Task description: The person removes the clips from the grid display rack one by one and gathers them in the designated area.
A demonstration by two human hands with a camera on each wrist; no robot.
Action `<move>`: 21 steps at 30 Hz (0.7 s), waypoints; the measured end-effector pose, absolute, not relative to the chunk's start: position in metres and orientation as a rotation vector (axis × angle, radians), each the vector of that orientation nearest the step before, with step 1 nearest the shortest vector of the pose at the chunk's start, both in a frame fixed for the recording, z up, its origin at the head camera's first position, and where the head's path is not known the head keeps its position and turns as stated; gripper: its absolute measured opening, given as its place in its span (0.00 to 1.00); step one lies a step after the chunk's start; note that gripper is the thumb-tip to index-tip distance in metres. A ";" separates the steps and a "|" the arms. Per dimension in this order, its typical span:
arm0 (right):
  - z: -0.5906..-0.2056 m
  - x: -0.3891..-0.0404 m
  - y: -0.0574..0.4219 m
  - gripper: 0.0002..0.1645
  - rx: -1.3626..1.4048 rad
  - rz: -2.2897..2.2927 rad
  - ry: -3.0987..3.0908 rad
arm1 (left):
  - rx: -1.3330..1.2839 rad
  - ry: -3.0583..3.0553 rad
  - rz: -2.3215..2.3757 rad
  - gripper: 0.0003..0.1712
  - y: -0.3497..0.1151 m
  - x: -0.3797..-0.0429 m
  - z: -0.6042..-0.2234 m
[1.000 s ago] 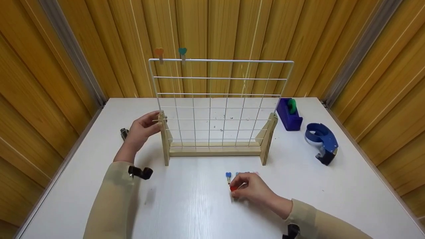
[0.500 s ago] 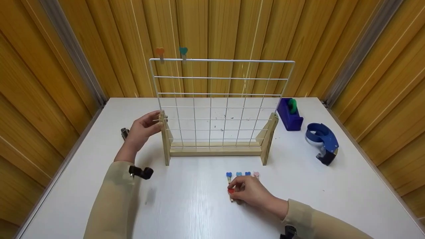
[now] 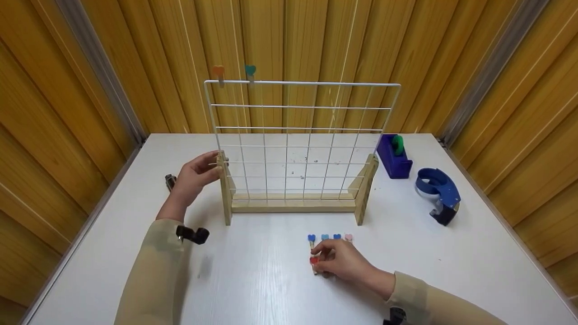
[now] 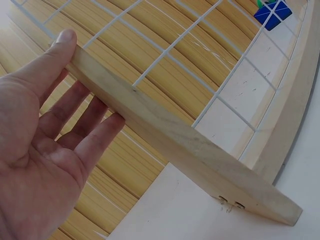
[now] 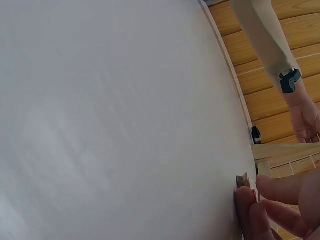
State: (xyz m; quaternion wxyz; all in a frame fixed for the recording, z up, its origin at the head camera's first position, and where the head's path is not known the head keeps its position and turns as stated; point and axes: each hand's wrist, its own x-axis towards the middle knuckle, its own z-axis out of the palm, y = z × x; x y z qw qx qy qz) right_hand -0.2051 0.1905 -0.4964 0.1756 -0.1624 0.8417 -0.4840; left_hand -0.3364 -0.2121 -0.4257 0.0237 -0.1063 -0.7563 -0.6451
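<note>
My left hand (image 3: 192, 178) grips the top of the left wooden upright (image 4: 175, 140) of a wire grid stand, thumb on one side and fingertips on the other. Low over the table in front of the stand, my right hand (image 3: 343, 259) pinches a small clothespin with a red heart (image 3: 314, 260); its wooden end shows below the fingers. Behind that hand lies a row of heart clothespins: blue (image 3: 311, 238), light blue (image 3: 325, 237), another blue (image 3: 337, 237) and pink (image 3: 348, 237). On the grid's top wire (image 3: 307, 83) sit an orange heart clothespin (image 3: 218, 70) and a teal one (image 3: 250, 70).
To the right of the stand are a purple tape dispenser (image 3: 397, 167) with a green roll and a blue hand-held tape dispenser (image 3: 447, 194). A small dark object (image 3: 170, 181) lies beside the left forearm. Wood-patterned panels (image 3: 298, 40) surround the white table (image 3: 253, 271).
My right hand has drawn slightly toward me, uncovering the row of clothespins behind it, and the red heart now shows its face. The left hand keeps its hold on the upright.
</note>
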 end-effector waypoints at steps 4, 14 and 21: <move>-0.490 -0.206 0.193 0.14 -0.457 -1.386 2.415 | -0.333 -2.337 -2.003 0.32 -0.212 -0.338 -0.426; -0.458 -0.212 0.195 0.17 -0.496 -1.441 2.447 | -0.363 -2.304 -2.017 0.31 -0.212 -0.339 -0.427; -0.426 -0.217 0.191 0.17 -0.538 -1.451 2.523 | -0.348 -2.330 -1.999 0.32 -0.212 -0.338 -0.427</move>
